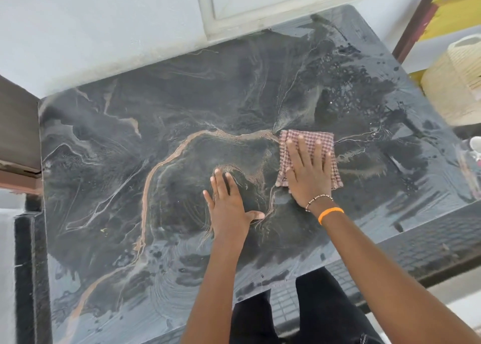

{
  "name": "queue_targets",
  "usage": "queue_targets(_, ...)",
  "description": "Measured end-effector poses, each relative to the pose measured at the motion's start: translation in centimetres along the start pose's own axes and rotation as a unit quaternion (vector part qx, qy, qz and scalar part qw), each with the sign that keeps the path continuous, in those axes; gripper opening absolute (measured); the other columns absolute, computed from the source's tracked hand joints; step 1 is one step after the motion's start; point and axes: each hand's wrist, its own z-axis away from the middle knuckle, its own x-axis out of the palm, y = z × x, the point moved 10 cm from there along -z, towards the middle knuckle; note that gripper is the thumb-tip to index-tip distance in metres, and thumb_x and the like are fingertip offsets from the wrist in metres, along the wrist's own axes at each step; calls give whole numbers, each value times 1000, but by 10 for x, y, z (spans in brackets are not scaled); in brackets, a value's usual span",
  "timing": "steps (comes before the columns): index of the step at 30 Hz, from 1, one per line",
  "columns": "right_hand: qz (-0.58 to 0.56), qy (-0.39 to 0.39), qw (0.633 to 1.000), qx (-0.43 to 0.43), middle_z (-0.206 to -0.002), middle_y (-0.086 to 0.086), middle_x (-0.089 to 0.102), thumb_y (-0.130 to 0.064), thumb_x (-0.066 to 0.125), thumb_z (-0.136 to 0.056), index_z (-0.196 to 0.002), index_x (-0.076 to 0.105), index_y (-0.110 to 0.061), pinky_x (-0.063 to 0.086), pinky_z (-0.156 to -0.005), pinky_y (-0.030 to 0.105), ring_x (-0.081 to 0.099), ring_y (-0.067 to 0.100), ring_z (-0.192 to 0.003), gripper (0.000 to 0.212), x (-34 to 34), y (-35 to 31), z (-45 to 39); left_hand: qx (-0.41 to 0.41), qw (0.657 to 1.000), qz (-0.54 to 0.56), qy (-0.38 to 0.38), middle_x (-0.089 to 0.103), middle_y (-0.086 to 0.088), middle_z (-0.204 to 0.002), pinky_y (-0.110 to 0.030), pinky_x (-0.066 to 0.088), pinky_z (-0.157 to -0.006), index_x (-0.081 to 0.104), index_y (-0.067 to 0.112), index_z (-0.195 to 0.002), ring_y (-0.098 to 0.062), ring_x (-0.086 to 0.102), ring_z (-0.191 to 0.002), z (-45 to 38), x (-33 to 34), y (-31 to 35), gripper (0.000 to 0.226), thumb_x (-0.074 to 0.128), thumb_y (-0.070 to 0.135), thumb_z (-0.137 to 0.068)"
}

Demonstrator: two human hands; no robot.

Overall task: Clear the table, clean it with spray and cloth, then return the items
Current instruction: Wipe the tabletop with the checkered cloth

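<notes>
Desk (161, 124): dark marble-look top, black and grey with a thin copper-orange vein curving from the lower left up toward the centre. Surface wet in places; droplets and streaks at the far right corner, swirled smear marks along the near edge.

Right hand (308, 173): flat, fingers spread straight, palm down on a checkered cloth (329, 145). Cloth is pink-and-white, folded into a rough rectangle, lying on the desk right of centre. Fingertips reach nearly to the cloth's far edge; cloth shows around the fingers and along the right side of the hand. Wrist carries a beaded bracelet (318, 201) and, just behind it, an orange band (330, 214).

Left hand (229, 208): flat on the bare desk, just left of the cloth, not touching it. Fingers straight and together, thumb out to the right. Holds nothing.

Both forearms bare, entering from the lower edge. Dark trousers (320, 309) visible below the desk's near edge.

Surroundings: white wall (91, 31) behind the desk, white window frame (260, 7) at top centre. A pale woven basket (453, 83) stands off the desk to the right. Something small and pale at the far right edge, too blurred to tell.
</notes>
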Motion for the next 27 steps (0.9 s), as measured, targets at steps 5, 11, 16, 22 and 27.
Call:
queue_targets(5,23,-28,973,-228,-160,-4,6,-40,4,-80,-149,12,-30,-2,-116,54,2,32,-146,70,10,-82,-6,-45,999,0,-10,-17,-15,-156,-50,-8,-115,-6,4,-148,-30,-15,-145,-4,-1,5,115,67,54,-75)
queue_targets(11,15,-12,966,-257,-155,-7,26,-54,17,-86,-143,30,-33,10,-115,53,20,28,-144,63,-13,-20,-56,-46,998,30,0,-18,-14,-156,-49,-10,-115,-10,5,-148,-29,-19,-144,-26,-1,69,115,66,52,-76)
queue_targets(16,18,20,991,-133,-158,-10,15,-58,14,-83,-146,19,-38,5,-117,49,9,23,-147,66,-49,124,-121,7,1000,29,0,-20,-12,-156,-48,-12,-114,-11,6,-148,-28,-21,-144,-60,1,155,113,64,53,-78)
queue_targets(22,-31,67,997,35,-157,-4,21,-56,15,-78,-145,24,-34,8,-117,52,13,31,-145,71,-79,261,-139,21,1000,5,-8,-21,-10,-156,-46,-10,-115,-13,6,-147,-26,-21,-144,-87,8,219,111,62,54,-80)
queue_targets(27,-55,62,991,108,-159,6,13,-48,14,-85,-148,18,-26,5,-114,58,9,41,-144,68,-58,243,-97,2,1000,22,2,-22,-6,-156,-44,-8,-116,-12,9,-148,-22,-16,-145,-90,13,220,113,65,53,-77)
